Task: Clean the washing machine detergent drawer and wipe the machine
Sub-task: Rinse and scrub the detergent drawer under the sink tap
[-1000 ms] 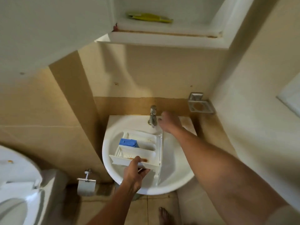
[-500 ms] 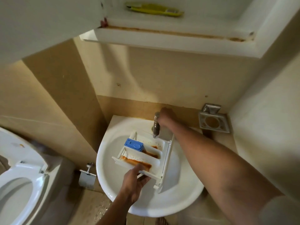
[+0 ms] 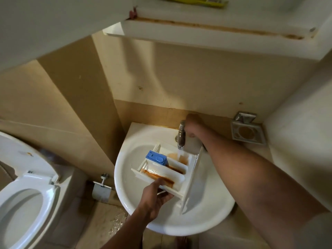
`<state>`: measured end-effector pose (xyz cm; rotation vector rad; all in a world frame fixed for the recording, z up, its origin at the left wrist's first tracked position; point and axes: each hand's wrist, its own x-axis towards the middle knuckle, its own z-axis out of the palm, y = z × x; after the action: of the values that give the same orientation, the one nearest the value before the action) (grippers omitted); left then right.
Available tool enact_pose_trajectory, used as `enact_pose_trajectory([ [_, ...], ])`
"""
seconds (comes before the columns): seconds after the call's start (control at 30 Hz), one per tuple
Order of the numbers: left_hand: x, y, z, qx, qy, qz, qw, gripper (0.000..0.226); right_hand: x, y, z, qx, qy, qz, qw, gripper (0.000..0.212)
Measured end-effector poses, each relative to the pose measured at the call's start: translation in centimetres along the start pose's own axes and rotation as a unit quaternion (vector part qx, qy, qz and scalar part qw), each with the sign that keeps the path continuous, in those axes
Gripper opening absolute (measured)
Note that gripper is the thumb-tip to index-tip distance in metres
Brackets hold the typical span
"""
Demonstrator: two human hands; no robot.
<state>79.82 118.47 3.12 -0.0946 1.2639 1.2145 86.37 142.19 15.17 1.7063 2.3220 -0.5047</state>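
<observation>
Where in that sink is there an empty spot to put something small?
Two bare patches in the sink: the bowl's right side, between the drawer and the rim, and the left side beside the drawer. The flat back-left corner by the tap is bare too. The middle is crowded: drawer, left hand gripping it, right hand on the tap.

The scene is dimly and warmly lit. A paler patch is seen on the wall [image 3: 179,78] above the sink [image 3: 179,229], with soft shadows left of it. Straight lines are bowed near the edges; detail is softened throughout.
</observation>
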Motion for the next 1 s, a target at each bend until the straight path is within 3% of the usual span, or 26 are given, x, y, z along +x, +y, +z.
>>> enact_pose_trajectory([
  [0.23, -1.4, -1.7, 1.1, 0.018, -0.009, -0.038, 0.999, 0.029, -0.2, 0.4, 0.4, 0.037, 0.018, 0.004, 0.999, 0.028],
  [0.47, -1.7, -1.2, -1.4, 0.011, 0.04, 0.002, 0.999, 0.028, -0.5, 0.4, 0.3, 0.029, 0.023, -0.011, 0.999, 0.026],
  [0.77, -0.3, -0.9, 0.8, 0.054, 0.002, 0.042, 0.998, 0.024, -1.3, 0.8, 0.4, 0.029, 0.037, -0.003, 0.999, 0.034],
  [0.93, 1.4, 0.0, -0.2, 0.07, 0.013, 0.043, 0.997, 0.027, -1.2, -0.9, 1.9, 0.133, 0.006, 0.045, 0.99, 0.014],
  [1.0, 1.6, 0.7, -0.5, 0.103, 0.011, 0.042, 0.994, 0.025, -1.1, -1.1, 3.0, 0.244, 0.024, 0.073, 0.967, 0.023],
])
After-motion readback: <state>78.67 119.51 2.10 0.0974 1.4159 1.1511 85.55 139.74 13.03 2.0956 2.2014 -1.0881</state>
